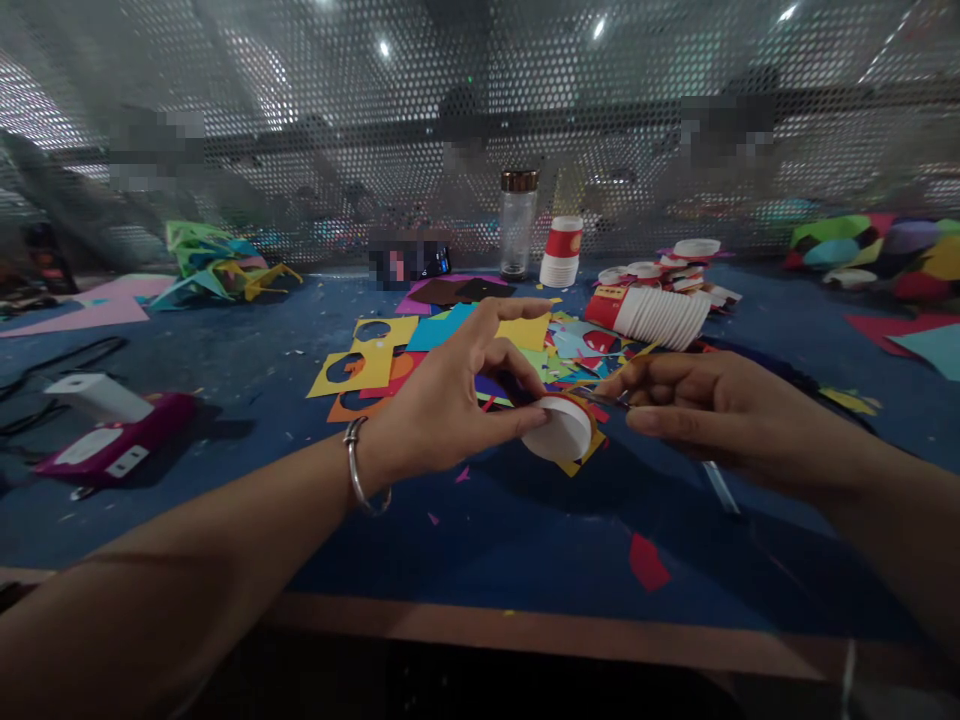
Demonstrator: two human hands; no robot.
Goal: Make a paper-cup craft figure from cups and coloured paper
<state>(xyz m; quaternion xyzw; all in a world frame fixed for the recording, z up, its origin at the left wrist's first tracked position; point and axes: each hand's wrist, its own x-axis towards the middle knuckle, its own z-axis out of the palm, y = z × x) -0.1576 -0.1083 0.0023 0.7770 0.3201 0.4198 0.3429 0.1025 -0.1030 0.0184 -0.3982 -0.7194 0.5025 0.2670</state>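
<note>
My left hand (480, 400) pinches a white round cut-off paper cup base (556, 432) between thumb and fingers. Yellow paper (581, 462) shows behind and below that disc, with an orange-red rim along its upper edge. My right hand (697, 415) is closed, thumb against fingers, on a thin metal tool (604, 397) whose tip meets the disc's right side. Fingers hide most of this tool, so its kind is unclear. Under the right hand lies a clear bluish stick (721, 488). Past the hands are yellow sheets with round holes (367, 355) and colourful paper scraps (574, 340).
A stack of paper cups (652, 315) lies on its side, another stack (562, 252) stands beside a glass bottle (517, 225). At left sits a purple power strip (120, 440) with a white charger. A red scrap (648, 562) lies near the table's front edge (525, 628).
</note>
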